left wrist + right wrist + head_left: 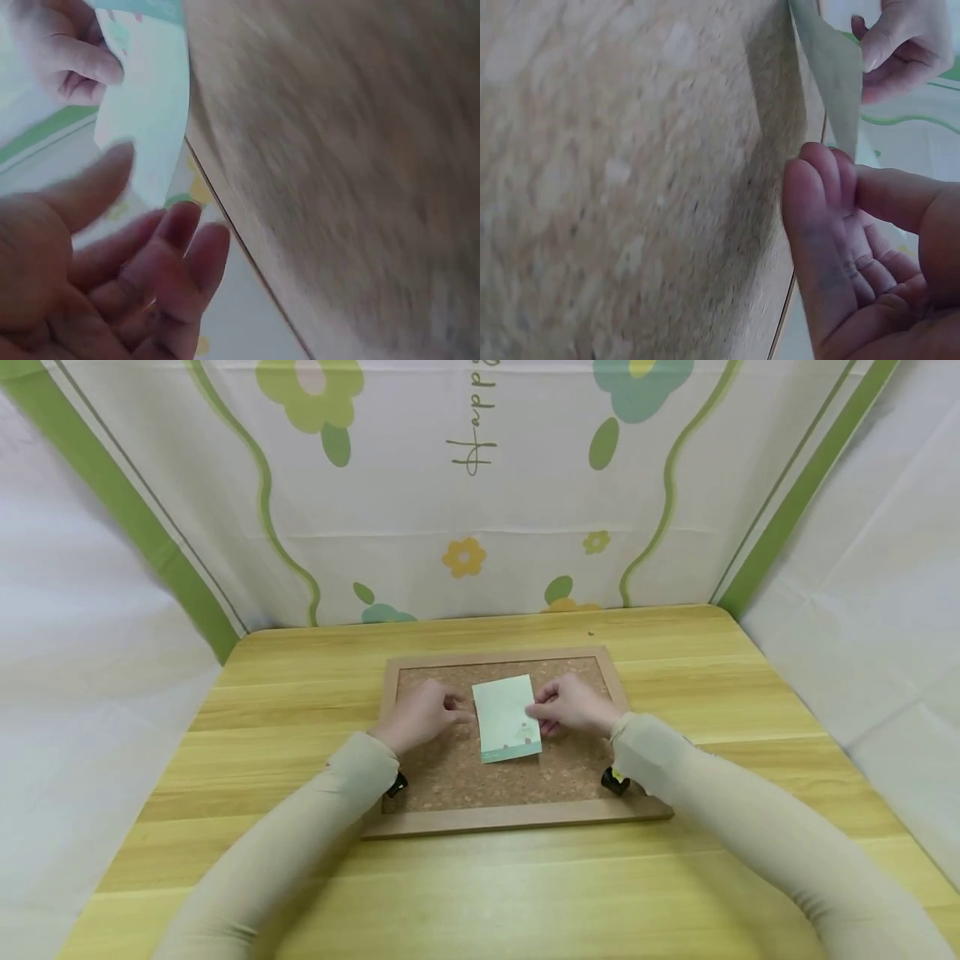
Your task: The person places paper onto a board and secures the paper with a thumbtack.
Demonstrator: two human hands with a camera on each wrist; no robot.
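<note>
A pale green sheet of note paper (504, 714), with a darker band and a small printed figure at its lower end, is above a wood-framed cork board (442, 781). My right hand (573, 703) pinches its right edge between thumb and fingers. At the left edge is my left hand (427, 714), its fingertips close beside the paper. In the left wrist view, the thumb (112, 169) overlaps the paper and stands apart from the loosely bent fingers (187, 247). From the right wrist, the paper (832, 71) stands off the cork, casting a shadow on it.
The board lies on a wood-grain table (480, 893). A black wrist device (397, 785) shows at the left cuff and another black device (615, 781) at the right one. Behind the table hangs a white cloth (525, 510) printed with flowers.
</note>
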